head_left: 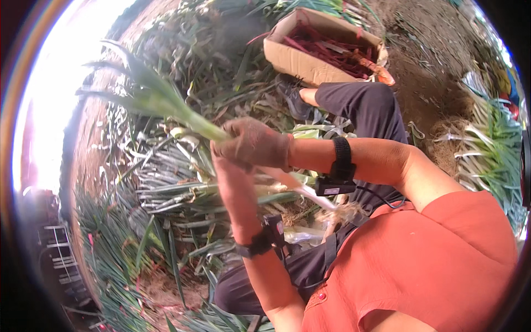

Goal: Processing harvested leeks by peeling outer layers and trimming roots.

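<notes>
A leek (196, 120) slants across in front of me, its green leaves fanning to the upper left and blurred. Its pale shank (298, 187) runs down to a tuft of roots (347, 212) near my lap. In a brown work glove, my right hand (263, 145) is closed around the leek about midway along. My left hand (224, 145) meets it on the same stretch, also closed there; the two overlap, so most of the left fingers are hidden. Black straps with small devices sit on both forearms.
Past my bent leg (359, 105) stands an open cardboard box (293, 55) of dark red strips. Many leeks (171, 188) lie in heaps on the left and below. Another pile of leeks (487, 144) rests at the far right on bare soil (431, 72).
</notes>
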Tool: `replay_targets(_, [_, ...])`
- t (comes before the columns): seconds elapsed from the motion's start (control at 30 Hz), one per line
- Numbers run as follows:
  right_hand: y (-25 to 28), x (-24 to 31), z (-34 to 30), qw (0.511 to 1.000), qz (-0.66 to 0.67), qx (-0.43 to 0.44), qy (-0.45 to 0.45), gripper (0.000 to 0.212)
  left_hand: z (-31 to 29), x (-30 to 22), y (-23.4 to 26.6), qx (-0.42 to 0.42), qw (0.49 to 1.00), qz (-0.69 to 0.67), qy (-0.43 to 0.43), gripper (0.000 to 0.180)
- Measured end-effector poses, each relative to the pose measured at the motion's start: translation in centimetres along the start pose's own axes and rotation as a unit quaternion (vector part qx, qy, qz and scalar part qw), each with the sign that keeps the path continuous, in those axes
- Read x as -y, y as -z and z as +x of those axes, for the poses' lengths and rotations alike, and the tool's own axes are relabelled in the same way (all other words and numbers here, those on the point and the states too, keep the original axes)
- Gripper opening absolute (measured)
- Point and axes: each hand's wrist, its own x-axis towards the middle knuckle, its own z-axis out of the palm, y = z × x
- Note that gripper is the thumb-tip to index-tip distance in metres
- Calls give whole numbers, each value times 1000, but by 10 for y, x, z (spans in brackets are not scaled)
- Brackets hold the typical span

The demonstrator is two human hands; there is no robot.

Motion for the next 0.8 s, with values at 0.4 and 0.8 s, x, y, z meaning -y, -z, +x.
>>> replay_targets(0.4, [184, 144, -143, 841, -29, -428, 330, 20, -33, 50, -77, 229, 717, 626, -204, 19])
replay_targets(0.8, [283, 121, -584, 491, -64, -721, 485, 10, -33, 25, -15, 157, 654, 654, 346, 53])
